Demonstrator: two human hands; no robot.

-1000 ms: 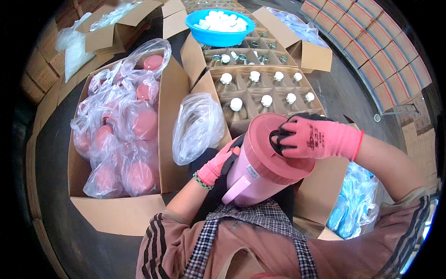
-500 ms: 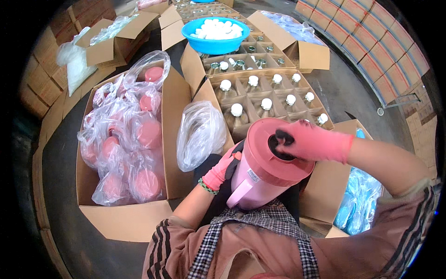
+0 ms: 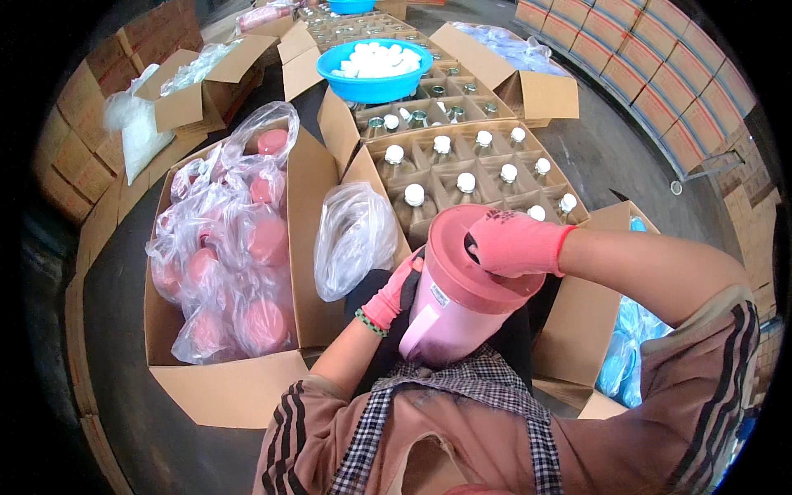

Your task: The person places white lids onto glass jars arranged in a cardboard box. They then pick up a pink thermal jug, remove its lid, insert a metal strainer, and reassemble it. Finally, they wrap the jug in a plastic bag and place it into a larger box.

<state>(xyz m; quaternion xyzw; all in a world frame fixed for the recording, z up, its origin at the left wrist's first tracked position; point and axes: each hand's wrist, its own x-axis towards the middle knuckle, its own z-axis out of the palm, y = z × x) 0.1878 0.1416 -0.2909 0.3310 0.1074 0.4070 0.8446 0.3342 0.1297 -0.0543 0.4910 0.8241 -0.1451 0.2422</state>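
Observation:
A pale pink plastic jug (image 3: 445,330) with a darker pink lid (image 3: 450,247) leans tilted on my lap, its handle toward my left. My left hand (image 3: 398,295), in a pink glove with dark palm coating, wraps around its side just under the lid's rim. Over the lid's round recess, my gloved right hand (image 3: 520,242) curls downward. Its fingertips go into that recess, so whatever they hold there is hidden. Beside my left arm stands an open carton (image 3: 316,223) of pink-lidded jugs (image 3: 268,240) in clear bags. A loose bundle of clear plastic bags (image 3: 355,239) hangs on its right.
Ahead, a divided carton (image 3: 375,148) holds white-capped glass bottles (image 3: 466,183). A blue basin (image 3: 371,89) of white caps rests on the bottle cartons behind. To my right, another open carton (image 3: 569,330) contains blue bagged items (image 3: 623,363). Stacked cartons (image 3: 652,74) line the far right.
My right hand has rolled over and its fingers have gone deeper into the lid's recess, covering it. The jug has shifted slightly left; my left hand keeps its hold.

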